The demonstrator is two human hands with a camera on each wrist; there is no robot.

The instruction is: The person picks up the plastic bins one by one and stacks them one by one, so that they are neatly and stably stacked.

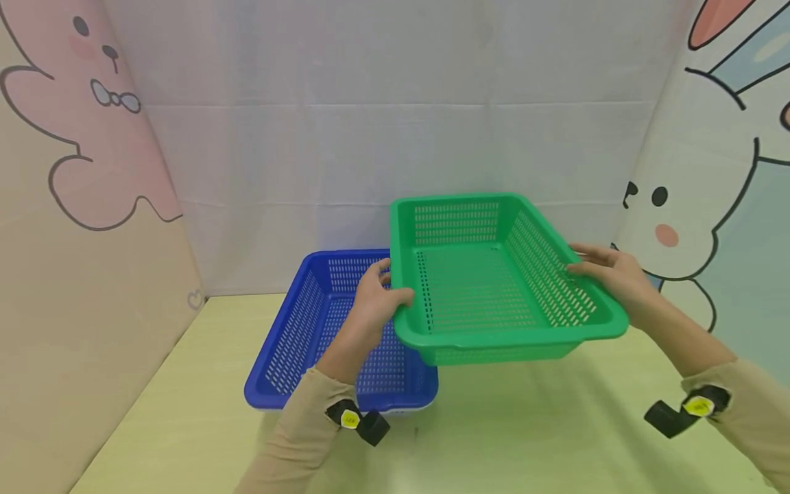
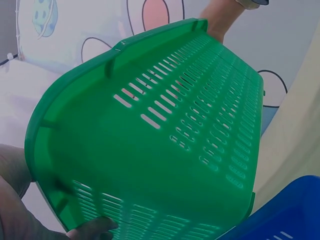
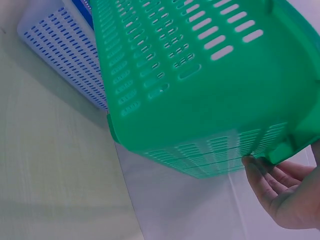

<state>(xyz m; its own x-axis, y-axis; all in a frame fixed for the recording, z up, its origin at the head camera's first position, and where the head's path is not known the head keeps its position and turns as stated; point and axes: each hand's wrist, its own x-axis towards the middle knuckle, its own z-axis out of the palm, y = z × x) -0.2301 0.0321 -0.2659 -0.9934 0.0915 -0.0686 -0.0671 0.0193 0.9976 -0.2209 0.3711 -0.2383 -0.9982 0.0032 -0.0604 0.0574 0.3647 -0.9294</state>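
Both hands hold a green plastic basket [image 1: 494, 341] up in the air by its two sides, tilted, with its perforated inside facing the head camera. My left hand [image 1: 368, 305] grips the left rim, thumb over the edge and fingers beneath. On the opposite side, my right hand [image 1: 614, 278] grips the right rim, with fingertips against the slotted side wall in the right wrist view. Below and left of it stands a blue basket [image 1: 398, 400], partly hidden behind the green one and my left forearm. A whitish basket [image 3: 60, 52] shows around the blue one's outside in the right wrist view.
The baskets are over a pale yellow-green table [image 1: 494, 439]. A white cloth [image 1: 395, 137] hangs behind it. Walls with cartoon animals [image 1: 697, 206] border both sides.
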